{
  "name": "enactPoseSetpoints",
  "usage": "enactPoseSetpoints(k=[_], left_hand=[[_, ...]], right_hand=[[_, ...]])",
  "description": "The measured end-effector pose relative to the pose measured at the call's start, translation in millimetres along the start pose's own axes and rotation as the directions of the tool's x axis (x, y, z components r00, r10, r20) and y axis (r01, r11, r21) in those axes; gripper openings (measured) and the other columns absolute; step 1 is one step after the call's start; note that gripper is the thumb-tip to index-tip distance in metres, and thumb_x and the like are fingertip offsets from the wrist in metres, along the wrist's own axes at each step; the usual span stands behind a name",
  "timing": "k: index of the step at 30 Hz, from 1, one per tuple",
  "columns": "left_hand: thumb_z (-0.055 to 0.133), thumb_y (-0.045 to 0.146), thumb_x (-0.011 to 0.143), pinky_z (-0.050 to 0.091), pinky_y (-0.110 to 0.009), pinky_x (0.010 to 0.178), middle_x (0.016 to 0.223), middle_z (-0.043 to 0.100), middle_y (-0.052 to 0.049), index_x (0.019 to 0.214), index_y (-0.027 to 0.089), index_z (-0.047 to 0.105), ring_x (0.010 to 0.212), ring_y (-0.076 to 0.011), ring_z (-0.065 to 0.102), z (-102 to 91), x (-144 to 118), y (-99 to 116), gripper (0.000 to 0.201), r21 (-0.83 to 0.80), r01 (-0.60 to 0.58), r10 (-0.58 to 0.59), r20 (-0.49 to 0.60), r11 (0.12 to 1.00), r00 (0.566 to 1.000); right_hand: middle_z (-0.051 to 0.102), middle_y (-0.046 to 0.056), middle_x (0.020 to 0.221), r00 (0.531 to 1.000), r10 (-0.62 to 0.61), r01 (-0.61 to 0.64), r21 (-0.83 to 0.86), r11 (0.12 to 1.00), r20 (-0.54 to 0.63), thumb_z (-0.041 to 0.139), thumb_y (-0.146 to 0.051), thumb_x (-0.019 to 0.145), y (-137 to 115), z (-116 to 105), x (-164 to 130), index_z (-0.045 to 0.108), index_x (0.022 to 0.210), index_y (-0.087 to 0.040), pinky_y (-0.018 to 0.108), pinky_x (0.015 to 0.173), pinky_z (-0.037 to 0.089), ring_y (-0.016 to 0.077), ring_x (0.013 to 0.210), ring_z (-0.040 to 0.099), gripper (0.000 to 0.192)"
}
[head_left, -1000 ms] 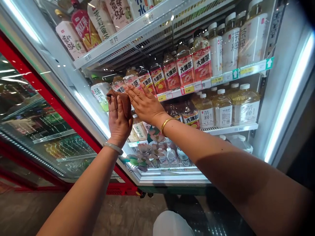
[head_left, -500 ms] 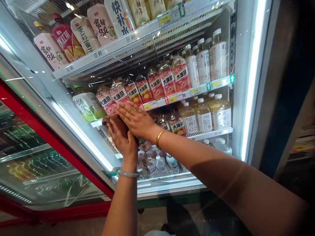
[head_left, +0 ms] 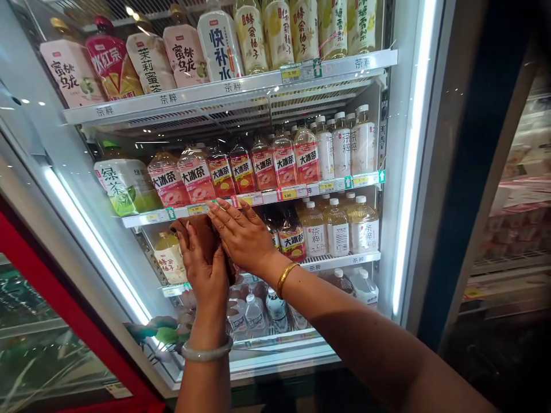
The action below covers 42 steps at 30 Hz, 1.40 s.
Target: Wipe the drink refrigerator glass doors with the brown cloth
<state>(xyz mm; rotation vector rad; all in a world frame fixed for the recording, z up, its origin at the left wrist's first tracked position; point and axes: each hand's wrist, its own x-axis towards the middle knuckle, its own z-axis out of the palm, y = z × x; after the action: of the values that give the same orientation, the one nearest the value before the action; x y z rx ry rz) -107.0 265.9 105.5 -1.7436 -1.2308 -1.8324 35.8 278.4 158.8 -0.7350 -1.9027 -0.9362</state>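
Note:
My left hand (head_left: 204, 269), with a pale bangle at its wrist, grips a brown cloth (head_left: 198, 229) that looks folded. Its fingers lie over the cloth and the thumb is on the near side. My right hand (head_left: 245, 235), wearing a gold bracelet (head_left: 284, 279), rests flat with its fingers stretched out, partly over the cloth's right edge. Both hands are in front of a lit drinks cooler, just below its middle shelf edge (head_left: 275, 196). The cloth seems to be against the glass; the contact itself is hidden.
Bottled drinks fill the cooler shelves, among them a green tea bottle (head_left: 127, 183) and pink-labelled iced tea bottles (head_left: 196, 175). A red door frame (head_left: 81, 321) slants along the lower left. Another stocked display (head_left: 512, 195) stands at the right.
The camera view has turned, showing more of the upper shelf. Both hands and the cloth have shifted together slightly downward against the shelves, uncovering the pink-labelled bottles.

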Motion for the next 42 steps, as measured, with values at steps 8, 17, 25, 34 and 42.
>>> enactPoseSetpoints(k=[8, 17, 25, 34, 42], left_hand=[[0.063, 0.023, 0.095, 0.018, -0.052, 0.133, 0.177, 0.017, -0.007, 0.168, 0.034, 0.017, 0.164, -0.0296, 0.018, 32.8, -29, 30, 0.088, 0.12, -0.123, 0.118, 0.054, 0.985, 0.992], [0.06, 0.017, 0.094, 0.021, -0.049, 0.134, 0.176, 0.021, -0.002, 0.168, 0.035, 0.021, 0.163, -0.0277, 0.021, 40.6, -44, 41, 0.085, 0.067, -0.26, 0.255, 0.073, 0.963, 0.964], [0.066, 0.029, 0.093, 0.02, -0.05, 0.133, 0.177, 0.017, -0.009, 0.168, 0.029, 0.023, 0.163, -0.0303, 0.02, 45.8, -30, 58, 0.087, 0.116, -0.056, 0.06, -0.028, 0.992, 0.998], [0.061, 0.015, 0.093, 0.019, -0.048, 0.134, 0.177, 0.02, -0.005, 0.168, 0.033, 0.022, 0.164, -0.0262, 0.017, 69.7, -44, 100, 0.086, 0.014, -0.174, 0.174, 0.037, 0.985, 0.984], [0.063, 0.02, 0.094, 0.017, -0.046, 0.135, 0.178, 0.015, -0.005, 0.169, 0.032, 0.015, 0.164, -0.0265, 0.016, 83.6, -72, 103, 0.09, 0.084, -0.128, 0.127, 0.024, 0.988, 0.992]], right_hand=[[0.036, -0.001, 0.169, 0.965, 0.244, -0.246, -0.005, 0.969, -0.097, 0.044, -0.019, 0.104, 7, -18, -50, 0.041, 0.159, -0.016, 0.042, 0.138, -0.009, 0.0161, 0.164, 0.017, 0.055], [0.053, 0.002, 0.159, 0.921, 0.277, -0.271, 0.058, 0.961, -0.275, 0.046, -0.011, 0.1, 19, -13, -79, 0.056, 0.149, -0.013, 0.038, 0.139, 0.007, 0.0118, 0.164, 0.018, 0.05], [0.045, 0.0, 0.165, 0.949, 0.258, -0.25, 0.066, 0.966, -0.18, 0.05, -0.02, 0.104, 25, -26, -82, 0.055, 0.149, -0.017, 0.041, 0.139, 0.0, 0.0144, 0.165, 0.014, 0.046], [0.053, 0.003, 0.159, 0.938, 0.282, -0.272, 0.078, 0.959, -0.202, 0.049, -0.014, 0.101, 64, -49, -103, 0.052, 0.153, -0.019, 0.047, 0.139, 0.004, 0.0155, 0.164, 0.019, 0.053], [0.06, 0.001, 0.152, 0.913, 0.246, -0.221, 0.111, 0.969, -0.327, 0.047, -0.009, 0.101, 66, -45, -110, 0.063, 0.142, -0.02, 0.041, 0.138, 0.017, 0.0133, 0.159, 0.032, 0.045]])
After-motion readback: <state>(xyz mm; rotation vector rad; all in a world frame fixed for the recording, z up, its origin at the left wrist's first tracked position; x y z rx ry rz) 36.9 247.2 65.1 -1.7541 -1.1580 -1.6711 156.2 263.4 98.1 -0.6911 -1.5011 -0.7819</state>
